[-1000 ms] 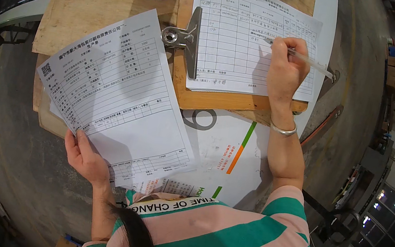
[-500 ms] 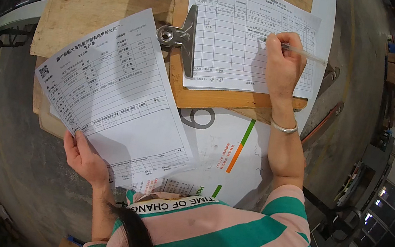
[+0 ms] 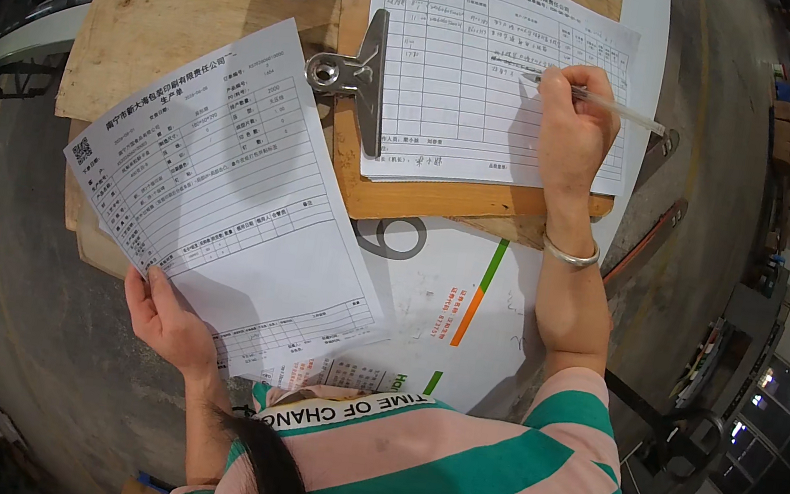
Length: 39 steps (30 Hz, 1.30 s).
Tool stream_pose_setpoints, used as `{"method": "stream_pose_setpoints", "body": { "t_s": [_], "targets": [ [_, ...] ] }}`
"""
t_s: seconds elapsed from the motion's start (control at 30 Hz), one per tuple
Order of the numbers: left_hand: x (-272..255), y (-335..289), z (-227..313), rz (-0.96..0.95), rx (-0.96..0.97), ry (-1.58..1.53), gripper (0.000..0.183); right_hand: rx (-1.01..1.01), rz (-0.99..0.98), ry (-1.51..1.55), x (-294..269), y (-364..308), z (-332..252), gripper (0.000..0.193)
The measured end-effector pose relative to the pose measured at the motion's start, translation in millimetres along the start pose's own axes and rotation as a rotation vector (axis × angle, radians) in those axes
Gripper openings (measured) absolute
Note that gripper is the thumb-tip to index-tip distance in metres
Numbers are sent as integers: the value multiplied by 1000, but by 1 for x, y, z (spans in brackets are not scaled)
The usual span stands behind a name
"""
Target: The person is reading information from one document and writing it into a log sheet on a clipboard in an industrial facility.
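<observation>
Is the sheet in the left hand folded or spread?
Spread: the printed sheet shows its face from top to bottom edge, with no fold visible; the left hand pinches its edge.

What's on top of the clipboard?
On the clipboard: a partly filled form under the clip, with the right hand over it holding a pen. Hidden: parts of the form beneath hand and clip, and the clipboard's middle.

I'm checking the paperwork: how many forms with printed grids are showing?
2. One gridded form is in the left hand; a second form lies on the clipboard, beneath the right hand. More may be hidden underneath.
</observation>
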<state>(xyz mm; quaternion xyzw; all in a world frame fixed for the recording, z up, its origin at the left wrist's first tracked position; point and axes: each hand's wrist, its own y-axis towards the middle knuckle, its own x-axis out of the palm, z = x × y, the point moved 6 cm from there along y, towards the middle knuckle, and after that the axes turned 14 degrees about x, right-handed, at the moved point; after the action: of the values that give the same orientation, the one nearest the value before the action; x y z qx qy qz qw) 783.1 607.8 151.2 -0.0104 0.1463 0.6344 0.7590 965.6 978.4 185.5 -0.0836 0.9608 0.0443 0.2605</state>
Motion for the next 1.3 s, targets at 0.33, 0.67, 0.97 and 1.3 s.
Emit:
{"method": "stream_pose_setpoints", "body": {
  "t_s": [0.33, 0.67, 0.97, 1.3],
  "targets": [
    [1, 0, 2, 14, -3, 10, 24, -7, -51, -15, 3, 0, 1, 10],
    [0, 0, 1, 27, 1, 35, 24, 8, -52, -41, 3, 1, 2, 10],
    [-1, -1, 0, 15, -8, 19, 24, -6, -6, -39, 2, 0, 0, 10],
    [-2, 0, -3, 5, -5, -17, 24, -10, -20, -55, 2, -2, -2, 9]
  ]
}}
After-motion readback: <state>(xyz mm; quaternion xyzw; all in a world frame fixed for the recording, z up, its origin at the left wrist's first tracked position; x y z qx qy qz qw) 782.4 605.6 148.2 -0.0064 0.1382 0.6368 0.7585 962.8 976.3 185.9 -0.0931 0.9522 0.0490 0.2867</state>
